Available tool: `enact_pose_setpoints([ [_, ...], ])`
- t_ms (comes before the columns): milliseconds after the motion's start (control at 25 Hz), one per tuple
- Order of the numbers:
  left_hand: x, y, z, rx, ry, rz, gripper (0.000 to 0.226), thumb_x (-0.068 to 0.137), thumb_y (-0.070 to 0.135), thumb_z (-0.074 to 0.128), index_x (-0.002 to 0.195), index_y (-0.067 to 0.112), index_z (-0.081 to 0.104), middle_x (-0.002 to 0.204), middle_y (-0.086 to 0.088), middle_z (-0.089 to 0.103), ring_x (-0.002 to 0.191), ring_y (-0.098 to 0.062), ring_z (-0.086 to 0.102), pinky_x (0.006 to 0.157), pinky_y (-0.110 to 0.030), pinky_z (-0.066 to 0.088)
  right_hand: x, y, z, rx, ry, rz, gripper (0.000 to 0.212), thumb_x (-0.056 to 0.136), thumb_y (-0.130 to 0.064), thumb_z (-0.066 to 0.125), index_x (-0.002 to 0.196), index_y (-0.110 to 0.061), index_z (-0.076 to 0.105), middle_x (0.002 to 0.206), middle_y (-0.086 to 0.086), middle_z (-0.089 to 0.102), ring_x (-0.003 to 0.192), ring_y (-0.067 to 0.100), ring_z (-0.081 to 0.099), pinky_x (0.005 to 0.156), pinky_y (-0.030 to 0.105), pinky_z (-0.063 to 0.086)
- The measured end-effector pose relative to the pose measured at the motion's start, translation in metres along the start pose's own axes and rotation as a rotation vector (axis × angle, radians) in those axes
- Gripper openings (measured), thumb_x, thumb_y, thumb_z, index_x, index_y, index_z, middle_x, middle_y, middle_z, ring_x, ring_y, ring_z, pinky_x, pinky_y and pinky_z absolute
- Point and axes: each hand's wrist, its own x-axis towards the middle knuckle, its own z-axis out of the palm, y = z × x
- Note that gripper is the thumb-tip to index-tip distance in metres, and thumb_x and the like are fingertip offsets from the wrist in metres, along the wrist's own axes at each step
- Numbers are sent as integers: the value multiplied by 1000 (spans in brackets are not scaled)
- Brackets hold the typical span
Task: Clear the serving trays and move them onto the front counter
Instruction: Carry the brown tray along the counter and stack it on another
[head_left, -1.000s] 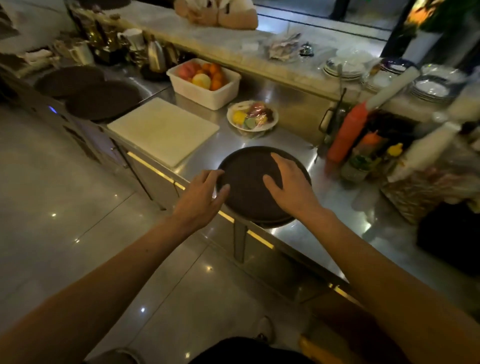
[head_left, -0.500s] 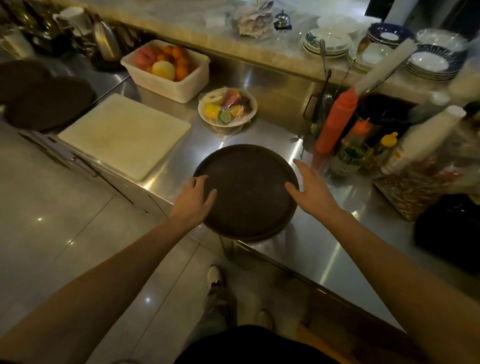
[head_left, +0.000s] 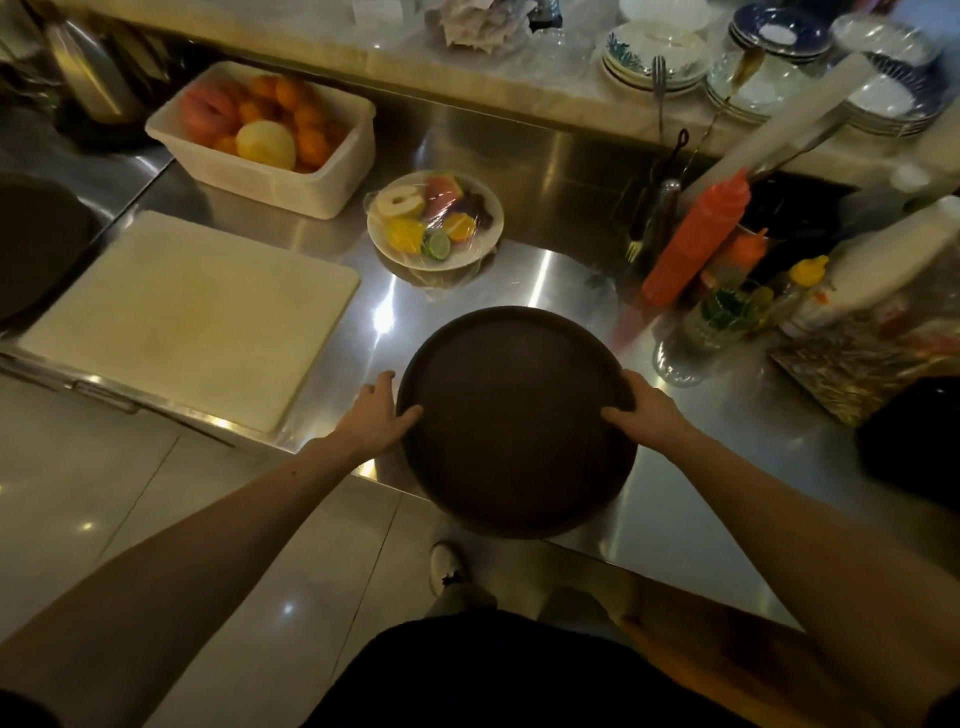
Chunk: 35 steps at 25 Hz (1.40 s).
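A round dark brown serving tray (head_left: 514, 395) with nothing on it sits at the near edge of the steel counter (head_left: 675, 499), its near rim hanging past the edge. My left hand (head_left: 376, 415) grips its left rim, thumb on top. My right hand (head_left: 647, 410) grips the right rim the same way. Another dark tray (head_left: 31, 244) shows partly at the far left edge. The raised front counter (head_left: 519, 78) of pale stone runs along the back.
A white cutting board (head_left: 187, 317) lies to the left. Behind the tray stand a wrapped fruit plate (head_left: 435, 221) and a white tub of fruit (head_left: 265, 135). Sauce bottles (head_left: 696, 239) and jars crowd the right. Stacked plates (head_left: 654, 57) sit on the front counter.
Both hands have closed on the tray's rims, and the tray has slid toward me so it overhangs the counter edge. The camera has moved closer over the counter.
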Motion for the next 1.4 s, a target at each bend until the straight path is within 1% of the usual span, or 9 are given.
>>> enact_pose_setpoints([
  [280, 21, -3, -2, -76, -143, -29, 80, 94, 44, 58, 152, 8, 16, 146, -22, 47, 127, -41, 53, 101, -44, 45, 14, 2, 5, 1, 31, 79, 71, 87, -24, 68, 149, -13, 34, 135, 22, 55, 121, 40, 56, 98, 44, 47],
  [520, 28, 2, 7, -70, -159, -60, 74, 93, 40, 61, 147, 6, 23, 139, -21, 51, 121, -38, 57, 90, -36, 49, 17, 10, 9, 17, 2, 112, 78, 85, -22, 70, 150, -13, 28, 138, 21, 53, 123, 40, 54, 99, 46, 48],
  [640, 31, 1, 9, -60, -166, -77, 72, 91, 39, 65, 143, 5, 28, 140, -19, 49, 124, -37, 54, 93, -37, 49, 19, 12, 9, 64, 26, 151, 82, 86, -19, 70, 152, -11, 22, 141, 22, 49, 125, 42, 52, 98, 50, 51],
  [720, 30, 0, 9, -39, -158, -71, 75, 86, 40, 70, 141, 6, 33, 139, -17, 49, 125, -36, 53, 95, -40, 49, 20, 15, 9, 64, 51, 153, 76, 85, -17, 72, 148, -4, 31, 139, 23, 51, 123, 41, 53, 98, 48, 51],
  [840, 27, 0, 6, -24, -76, -66, 88, 73, 47, 80, 139, 9, 35, 136, -16, 50, 123, -35, 53, 95, -45, 52, 20, 16, 6, 121, 75, 145, 68, 78, -17, 80, 135, -2, 47, 131, 20, 58, 117, 37, 59, 94, 44, 51],
  [960, 23, 5, 1, -76, 0, -90, 96, 65, 47, 86, 139, 13, 34, 135, -14, 48, 121, -34, 53, 95, -47, 53, 20, 15, -1, 178, 70, 129, 72, 72, -23, 86, 130, -6, 48, 129, 16, 59, 114, 34, 60, 94, 44, 53],
  [1080, 17, 14, -1, -128, 80, -78, 91, 70, 49, 81, 140, 12, 37, 134, -15, 49, 121, -34, 53, 97, -48, 52, 19, 11, -7, 253, 88, 94, 71, 73, -23, 85, 130, -5, 47, 128, 14, 59, 114, 32, 61, 89, 38, 53],
  [1200, 11, 18, -3, -172, 153, -77, 82, 75, 51, 76, 138, 10, 42, 130, -15, 56, 120, -34, 55, 96, -52, 51, 17, 4, -13, 372, 150, 34, 62, 77, -19, 82, 128, -6, 50, 116, 8, 58, 107, 28, 61, 80, 31, 51],
  [1400, -8, 29, -10, -210, 286, -68, 80, 73, 55, 75, 135, 11, 49, 124, -13, 61, 113, -32, 60, 92, -52, 54, 14, -6, -28, 500, 229, -80, 56, 80, -17, 78, 129, -12, 51, 121, 10, 60, 105, 25, 61, 90, 40, 55],
])
